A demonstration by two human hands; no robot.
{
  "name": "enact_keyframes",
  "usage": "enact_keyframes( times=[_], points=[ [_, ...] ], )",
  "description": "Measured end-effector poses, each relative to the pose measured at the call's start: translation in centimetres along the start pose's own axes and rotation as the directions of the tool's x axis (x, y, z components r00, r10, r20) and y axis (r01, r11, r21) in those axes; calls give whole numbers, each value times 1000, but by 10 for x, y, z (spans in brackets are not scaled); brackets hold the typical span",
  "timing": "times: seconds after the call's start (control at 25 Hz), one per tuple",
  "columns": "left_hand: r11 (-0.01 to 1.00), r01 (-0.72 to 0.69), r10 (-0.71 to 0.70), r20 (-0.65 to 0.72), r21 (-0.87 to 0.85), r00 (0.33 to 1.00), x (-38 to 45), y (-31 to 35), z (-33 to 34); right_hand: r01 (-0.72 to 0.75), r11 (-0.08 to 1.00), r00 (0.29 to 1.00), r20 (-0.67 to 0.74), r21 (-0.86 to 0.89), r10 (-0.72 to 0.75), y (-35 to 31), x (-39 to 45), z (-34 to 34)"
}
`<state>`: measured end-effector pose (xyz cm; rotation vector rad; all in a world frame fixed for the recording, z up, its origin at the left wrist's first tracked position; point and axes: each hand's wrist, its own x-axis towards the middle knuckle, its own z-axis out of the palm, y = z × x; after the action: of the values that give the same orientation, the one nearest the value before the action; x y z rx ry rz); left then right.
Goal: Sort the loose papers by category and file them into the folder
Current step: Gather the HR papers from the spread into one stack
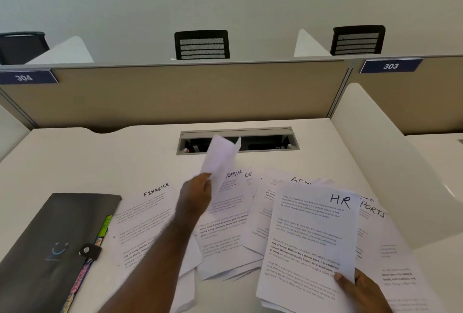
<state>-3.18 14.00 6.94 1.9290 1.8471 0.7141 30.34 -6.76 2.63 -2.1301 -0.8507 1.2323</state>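
Note:
Loose printed papers lie spread over the white desk (75, 157), headed by hand: FINANCE (147, 215), ADMIN (231, 215), another ADMIN sheet (299, 180) and one ending in PORTS (375, 215). My left hand (196, 196) reaches forward and pinches a white sheet (220, 157) that curls up off the pile, its text hidden. My right hand (358, 287) grips the lower right corner of a stack topped by the HR sheet (310, 235), held above the other papers. A dark grey folder (47, 242) lies shut at the left, with a snap strap and coloured tabs along its right edge.
An open cable tray (265, 141) is set into the desk behind the papers. A beige partition (175, 94) with labels 304 and 303 closes the back. A white divider (390, 162) stands at the right. Black chairs (201, 44) show beyond the partition.

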Motion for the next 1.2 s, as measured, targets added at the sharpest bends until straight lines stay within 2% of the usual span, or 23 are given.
enact_keyframes(
  times=[0.08,0.2,0.28,0.4,0.48,0.6,0.76,0.84,0.96,1.0,1.12,1.2],
  points=[
    [999,-43,39,-119,-31,992,8,5,-23,19,1000,1000,10,12,-19,2,-2,3],
    [986,-161,161,-343,28,925,16,10,-60,39,998,999,32,51,-41,0,-8,5],
    [972,-209,234,-410,106,881,16,8,-81,20,995,999,40,93,-24,-7,-11,5],
    [935,-264,346,-436,238,831,2,-8,-96,28,994,999,40,109,-32,-3,-7,3],
    [898,-303,416,-390,320,821,-18,-26,-89,39,991,999,32,128,-44,-2,-11,4],
    [849,-310,443,-257,427,859,-52,-62,-68,31,992,999,9,123,-32,2,-12,6],
    [888,-229,277,-69,398,958,-98,-105,-34,-13,992,1000,-22,124,16,15,-2,7],
    [926,-167,140,104,338,985,-114,-110,-20,-24,991,999,-25,131,28,18,1,7],
    [927,-178,32,403,331,915,-126,-113,0,-54,981,998,-32,184,61,19,1,8],
    [927,-201,37,454,318,890,-127,-108,6,-46,980,998,-36,195,54,19,0,8],
    [924,-265,136,409,277,902,-128,-84,27,-26,975,999,-40,220,36,16,-3,7],
    [913,-284,118,477,292,871,-129,-68,43,-23,974,999,-40,227,33,16,-3,7]
  ],
)
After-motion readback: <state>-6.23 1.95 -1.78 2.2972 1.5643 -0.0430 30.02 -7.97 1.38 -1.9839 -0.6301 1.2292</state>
